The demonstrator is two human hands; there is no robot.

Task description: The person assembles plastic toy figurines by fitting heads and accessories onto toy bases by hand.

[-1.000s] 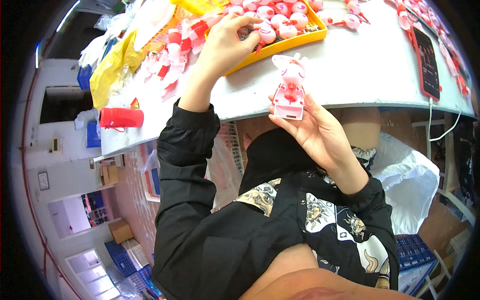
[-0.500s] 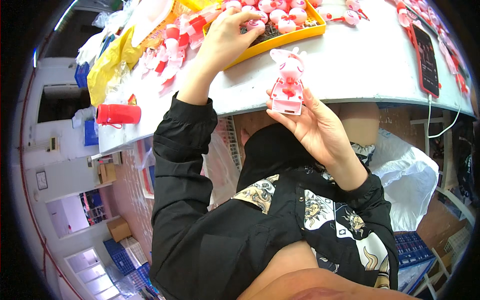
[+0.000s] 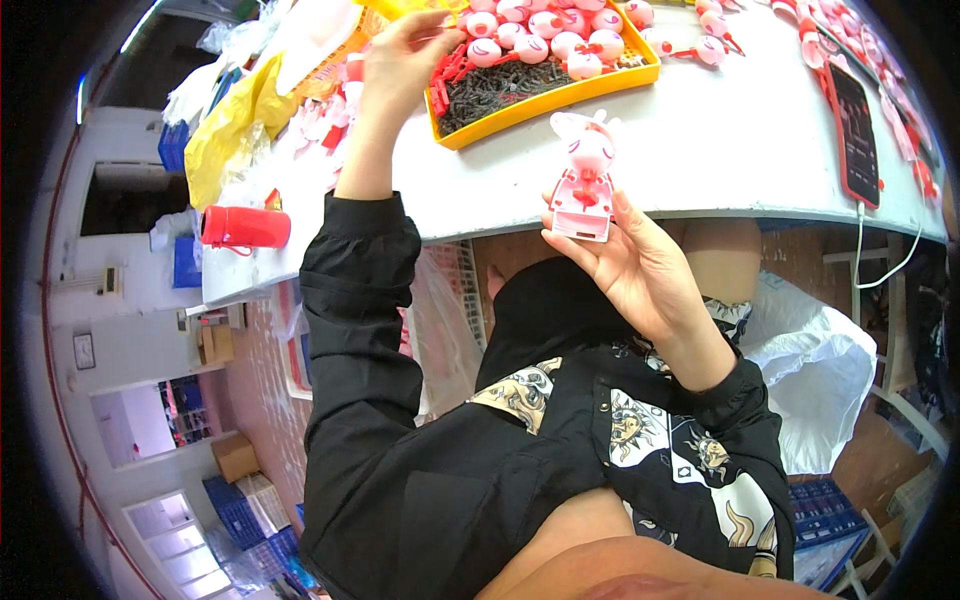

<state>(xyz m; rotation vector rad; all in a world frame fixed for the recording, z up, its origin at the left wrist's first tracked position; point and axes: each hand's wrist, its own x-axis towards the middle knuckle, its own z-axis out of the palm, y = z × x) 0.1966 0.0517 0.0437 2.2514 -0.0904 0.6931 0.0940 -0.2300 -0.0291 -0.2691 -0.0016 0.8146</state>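
Note:
My right hand [image 3: 648,262] is closed on a pink toy figure [image 3: 583,200] with a round rabbit-eared head and an open-backed body, which shows red parts inside. It is held upright near the table's front edge. At the left end of a yellow tray [image 3: 560,103], my left hand [image 3: 398,65] hovers with thumb and fingers apart; nothing shows between them. Small dark parts [image 3: 505,92] fill the tray's near side, with red pieces [image 3: 442,88] by its left wall. Several pink toy heads [image 3: 530,47] are heaped behind them.
Pink and red toy parts [image 3: 318,125] lie left of the tray. A red bottle [image 3: 245,228] rests on its side at the table's left edge. On the right is a phone [image 3: 852,135] with a white cable [image 3: 890,275]. A white plastic bag [image 3: 812,370] hangs below.
My left hand has moved left from the toy heads to the tray's left end, uncovering the dark parts. The toy figure stays in my right hand, slightly lower in the picture.

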